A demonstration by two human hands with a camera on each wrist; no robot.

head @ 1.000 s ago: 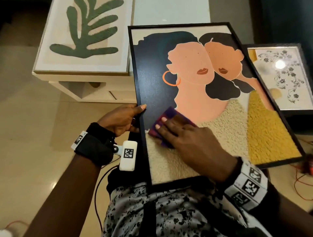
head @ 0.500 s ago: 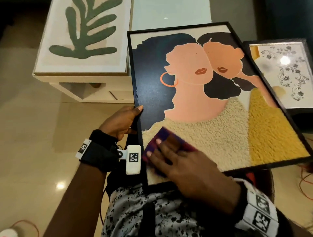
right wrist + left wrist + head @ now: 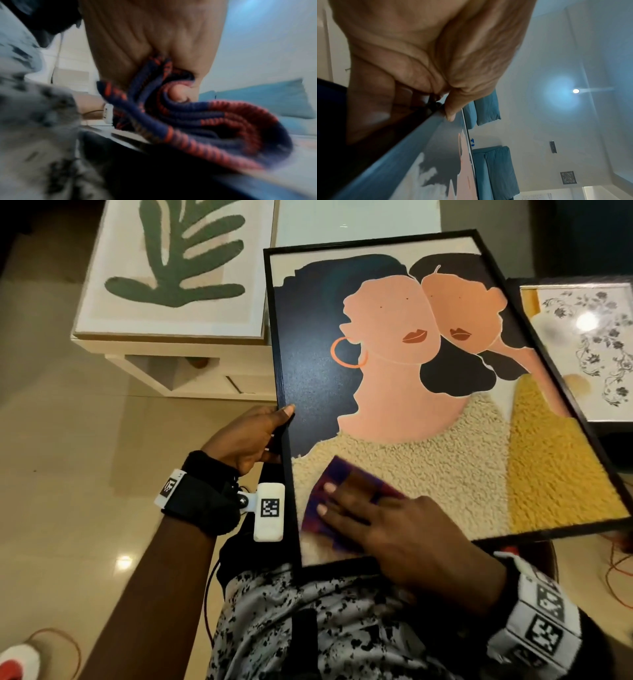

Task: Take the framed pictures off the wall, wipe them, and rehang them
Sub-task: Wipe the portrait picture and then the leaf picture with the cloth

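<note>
Wiping now, about the middle of the job. Big framed picture [image 3: 394, 392] of two faces off the wall, lying tilted across the lap. Left hand [image 3: 246, 436] gripping the black left edge, thumb on top of the glass, fingers curled under. Right hand [image 3: 387, 529] spread flat, pressing a folded blue and red cloth [image 3: 342, 501] down on the low left part of the glass, near the bottom corner. Still lots of glass to rub higher up, by the look of it. Leaf picture [image 3: 174, 265] flat on the white table [image 3: 178, 364], and flower picture [image 3: 589, 347] flat at the right, both off the wall too; cannot tell if wiped yet. Nothing hung back up so far. No words or brand names to read anywhere, only black and white square codes on the wrist bands [image 3: 537, 621].
</note>
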